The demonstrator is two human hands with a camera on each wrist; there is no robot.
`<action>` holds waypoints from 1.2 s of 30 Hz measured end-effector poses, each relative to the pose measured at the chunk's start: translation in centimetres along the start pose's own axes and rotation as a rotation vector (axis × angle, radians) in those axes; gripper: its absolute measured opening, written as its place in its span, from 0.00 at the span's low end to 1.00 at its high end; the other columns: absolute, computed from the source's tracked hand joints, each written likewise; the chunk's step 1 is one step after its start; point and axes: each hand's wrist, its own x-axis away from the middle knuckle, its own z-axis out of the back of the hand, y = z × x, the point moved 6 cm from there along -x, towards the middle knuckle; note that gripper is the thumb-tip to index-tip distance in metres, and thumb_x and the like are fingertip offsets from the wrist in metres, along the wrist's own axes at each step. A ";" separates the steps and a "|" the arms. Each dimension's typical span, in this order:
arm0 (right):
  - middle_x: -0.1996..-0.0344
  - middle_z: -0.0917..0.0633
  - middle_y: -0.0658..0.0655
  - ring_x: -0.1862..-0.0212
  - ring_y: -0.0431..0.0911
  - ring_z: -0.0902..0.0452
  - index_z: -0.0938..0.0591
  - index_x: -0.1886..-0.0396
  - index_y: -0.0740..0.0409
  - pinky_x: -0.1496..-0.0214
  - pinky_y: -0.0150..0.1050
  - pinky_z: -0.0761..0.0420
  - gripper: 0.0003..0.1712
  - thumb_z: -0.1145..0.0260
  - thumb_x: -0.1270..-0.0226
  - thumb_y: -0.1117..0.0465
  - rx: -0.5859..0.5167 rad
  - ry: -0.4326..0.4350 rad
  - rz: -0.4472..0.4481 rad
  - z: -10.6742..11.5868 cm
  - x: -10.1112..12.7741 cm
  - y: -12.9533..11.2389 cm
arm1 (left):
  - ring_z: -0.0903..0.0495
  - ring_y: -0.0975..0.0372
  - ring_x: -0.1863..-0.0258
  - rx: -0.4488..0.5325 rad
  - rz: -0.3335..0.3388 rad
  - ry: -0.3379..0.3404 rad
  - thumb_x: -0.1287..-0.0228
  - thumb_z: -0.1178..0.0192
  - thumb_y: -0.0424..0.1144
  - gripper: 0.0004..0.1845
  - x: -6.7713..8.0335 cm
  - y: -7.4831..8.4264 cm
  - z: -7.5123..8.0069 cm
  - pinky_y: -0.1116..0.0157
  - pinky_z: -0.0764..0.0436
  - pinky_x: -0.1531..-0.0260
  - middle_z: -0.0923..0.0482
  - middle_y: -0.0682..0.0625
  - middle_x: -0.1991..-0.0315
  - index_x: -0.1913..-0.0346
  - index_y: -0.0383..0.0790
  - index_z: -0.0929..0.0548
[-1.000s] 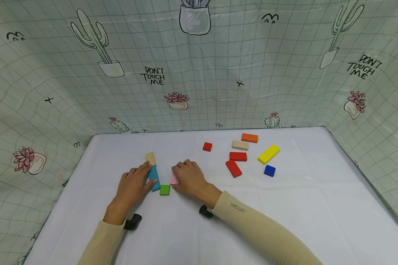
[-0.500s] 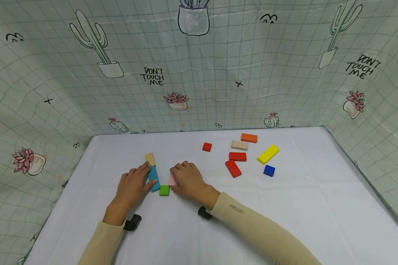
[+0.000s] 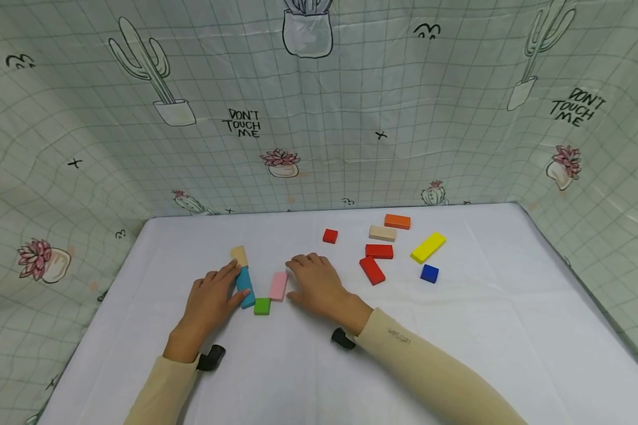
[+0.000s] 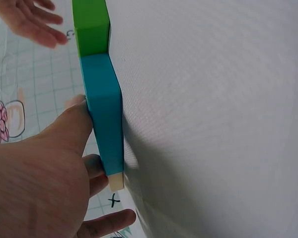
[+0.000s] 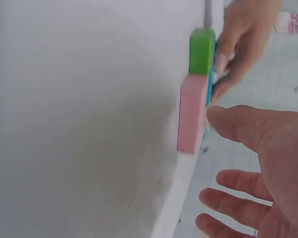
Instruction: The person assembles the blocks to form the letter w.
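Left hand rests against the blue block; right hand lies flat.

My left hand rests its thumb against the side of a teal block lying on the white tabletop. A green block touches one end, a beige block the other. My other hand's fingertips show beyond.

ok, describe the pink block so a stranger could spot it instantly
On the white table, look between the two hands: the flat pink rectangular wooden block lies just left of the right hand. Its near end is beside the small green square block. It is the only pink piece; the teal rectangular block under the left hand is beside it.
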 end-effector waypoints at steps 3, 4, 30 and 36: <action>0.32 0.19 0.58 0.31 0.56 0.26 0.21 0.29 0.59 0.25 0.54 0.29 0.36 0.22 0.33 0.52 -0.042 0.008 -0.019 0.6 0.6 1.3 | 0.25 0.37 0.34 0.008 -0.003 -0.001 0.27 0.32 0.46 0.34 0.1 0.0 0.1 0.36 0.25 0.40 0.30 0.37 0.24 0.26 0.31 0.25; 0.32 0.19 0.59 0.31 0.56 0.26 0.21 0.29 0.60 0.24 0.54 0.29 0.36 0.22 0.33 0.52 -0.048 0.011 -0.026 0.8 0.8 1.8 | 0.25 0.37 0.34 0.009 -0.004 -0.001 0.27 0.32 0.46 0.34 0.1 0.1 0.1 0.36 0.25 0.40 0.30 0.37 0.24 0.26 0.31 0.25; 0.29 0.22 0.63 0.28 0.62 0.29 0.22 0.28 0.61 0.26 0.63 0.30 0.40 0.19 0.37 0.54 -0.003 0.041 -0.105 3.4 6.5 11.7 | 0.26 0.37 0.33 0.003 0.000 -0.019 0.26 0.32 0.47 0.34 0.0 0.0 -0.2 0.36 0.25 0.39 0.31 0.37 0.23 0.26 0.31 0.26; 0.30 0.21 0.63 0.29 0.63 0.29 0.22 0.27 0.60 0.27 0.64 0.29 0.41 0.19 0.38 0.54 -0.007 0.023 -0.114 3.3 7.2 12.8 | 0.26 0.36 0.33 0.009 0.005 -0.025 0.26 0.32 0.46 0.34 0.0 0.0 -0.1 0.36 0.26 0.39 0.31 0.37 0.23 0.25 0.31 0.26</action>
